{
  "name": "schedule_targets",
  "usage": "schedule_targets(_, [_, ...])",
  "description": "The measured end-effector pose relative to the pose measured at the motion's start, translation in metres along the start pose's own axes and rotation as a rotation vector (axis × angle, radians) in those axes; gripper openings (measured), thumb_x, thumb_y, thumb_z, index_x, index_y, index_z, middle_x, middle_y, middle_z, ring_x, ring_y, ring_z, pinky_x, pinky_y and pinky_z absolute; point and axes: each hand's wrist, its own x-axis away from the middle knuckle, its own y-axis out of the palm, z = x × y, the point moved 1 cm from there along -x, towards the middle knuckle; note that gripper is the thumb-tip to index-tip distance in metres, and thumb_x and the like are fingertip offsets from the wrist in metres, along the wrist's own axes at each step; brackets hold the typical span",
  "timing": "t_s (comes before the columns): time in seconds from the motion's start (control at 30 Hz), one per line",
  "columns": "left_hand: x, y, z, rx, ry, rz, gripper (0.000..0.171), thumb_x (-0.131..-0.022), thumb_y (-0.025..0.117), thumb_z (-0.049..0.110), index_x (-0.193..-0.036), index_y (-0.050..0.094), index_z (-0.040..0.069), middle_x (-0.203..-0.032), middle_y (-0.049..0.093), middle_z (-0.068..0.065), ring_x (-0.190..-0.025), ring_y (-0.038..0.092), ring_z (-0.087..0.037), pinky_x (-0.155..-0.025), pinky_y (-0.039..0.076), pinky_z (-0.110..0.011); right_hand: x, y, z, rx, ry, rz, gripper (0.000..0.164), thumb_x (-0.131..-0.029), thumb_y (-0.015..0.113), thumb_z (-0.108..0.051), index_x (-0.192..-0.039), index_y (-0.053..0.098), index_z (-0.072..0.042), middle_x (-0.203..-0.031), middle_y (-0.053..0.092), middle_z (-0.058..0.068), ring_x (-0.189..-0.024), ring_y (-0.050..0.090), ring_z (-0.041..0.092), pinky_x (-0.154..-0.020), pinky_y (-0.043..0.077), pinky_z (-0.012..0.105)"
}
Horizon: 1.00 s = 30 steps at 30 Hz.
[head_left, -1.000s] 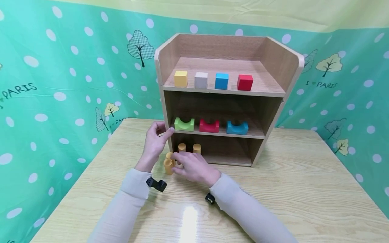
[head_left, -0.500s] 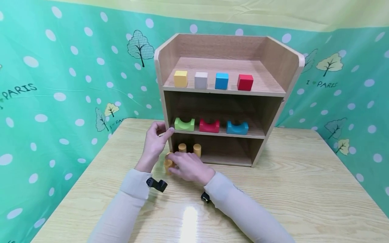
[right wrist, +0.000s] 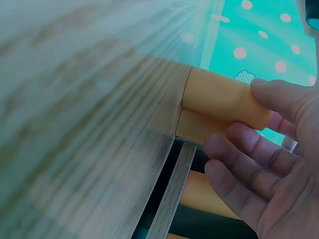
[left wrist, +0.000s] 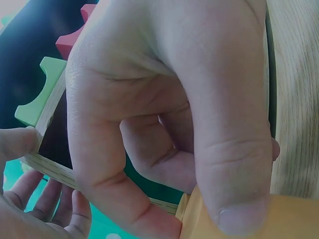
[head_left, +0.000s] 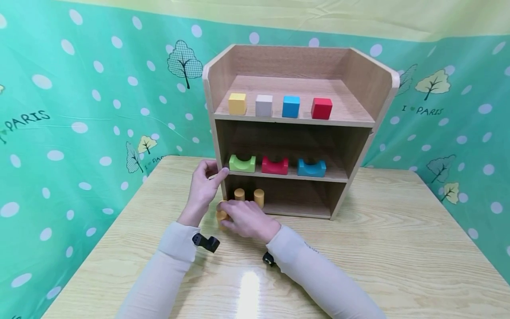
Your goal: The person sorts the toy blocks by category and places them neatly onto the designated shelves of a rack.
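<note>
My left hand [head_left: 202, 188] grips the left side panel of a wooden shelf unit [head_left: 218, 146], its thumb in front, beside the green arch block [head_left: 242, 165]. My right hand [head_left: 251, 219] pinches a yellow wooden cylinder [right wrist: 219, 97] standing on the table just outside the shelf's left front corner. A second cylinder [right wrist: 199, 127] stands right beside the pinched one, mostly behind my fingers in the head view. In the left wrist view my right thumb [left wrist: 234, 164] lies along the pinched cylinder [left wrist: 294, 216].
Two more cylinders, a left one [head_left: 239, 194] and a right one [head_left: 259, 197], stand in the bottom compartment. A red arch block [head_left: 275, 166] and a blue one [head_left: 311, 169] share the middle shelf. Yellow [head_left: 237, 104], white [head_left: 264, 105], blue [head_left: 291, 106] and red cubes [head_left: 321, 109] line the top.
My right hand has moved slightly left onto the front cylinder and closed finger and thumb on it. The cylinder has shifted slightly right. My left hand stays on the shelf panel.
</note>
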Motion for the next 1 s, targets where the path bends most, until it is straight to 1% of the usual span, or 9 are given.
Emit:
schedule_targets(0.1, [0.0003, 0.0, 0.0003, -0.01, -0.004, 0.002, 0.034, -0.087, 0.07, 0.014, -0.112, 0.053, -0.001, -0.108, 0.057, -0.013, -0.103, 0.052, -0.022, -0.085, 0.044, -0.029, 0.0017, -0.0007, 0.0001, 0.002, -0.004, 0.016, 0.017, -0.088, 0.066, -0.033, -0.1, 0.057, -0.024, -0.085, 0.054, -0.012, -0.064, 0.055, 0.011, -0.049, 0.043, 0.028])
schedule_targets(0.23, [0.0003, 0.0002, 0.0005, -0.017, -0.002, 0.002, 0.033, -0.087, 0.07, 0.014, -0.112, 0.053, -0.001, -0.108, 0.057, -0.011, -0.103, 0.052, -0.022, -0.084, 0.044, -0.028, 0.004, -0.0026, -0.0001, -0.009, -0.001, 0.017, 0.018, -0.087, 0.065, -0.031, -0.101, 0.057, -0.024, -0.087, 0.054, -0.01, -0.067, 0.056, 0.012, -0.05, 0.044, 0.028])
schedule_targets(0.37, [0.0, 0.0002, 0.0003, -0.012, 0.002, 0.001, 0.033, -0.087, 0.069, 0.014, -0.112, 0.054, -0.001, -0.108, 0.057, -0.012, -0.103, 0.053, -0.022, -0.084, 0.045, -0.028, 0.0048, -0.0044, -0.0011, -0.027, 0.007, -0.006, 0.021, -0.085, 0.065, -0.03, -0.104, 0.057, -0.023, -0.088, 0.054, -0.008, -0.067, 0.055, 0.012, -0.053, 0.045, 0.028])
schedule_targets(0.6, [0.0012, -0.0001, 0.0007, -0.007, -0.001, -0.005, 0.035, -0.087, 0.07, 0.015, -0.113, 0.053, 0.0, -0.109, 0.057, -0.012, -0.104, 0.053, -0.022, -0.086, 0.044, -0.032, 0.0044, -0.0051, -0.0026, -0.067, 0.026, -0.066, 0.033, -0.083, 0.071, -0.03, -0.109, 0.054, -0.02, -0.089, 0.051, -0.008, -0.069, 0.052, 0.01, -0.058, 0.045, 0.024])
schedule_targets(1.0, [0.0011, -0.0006, 0.0008, -0.012, -0.002, -0.004, 0.034, -0.087, 0.07, 0.016, -0.113, 0.053, 0.0, -0.11, 0.057, -0.012, -0.104, 0.053, -0.022, -0.087, 0.044, -0.033, 0.0042, -0.0044, -0.0029, -0.142, 0.015, -0.079, 0.032, -0.082, 0.07, -0.02, -0.109, 0.052, -0.016, -0.09, 0.051, -0.006, -0.071, 0.051, 0.008, -0.061, 0.044, 0.019])
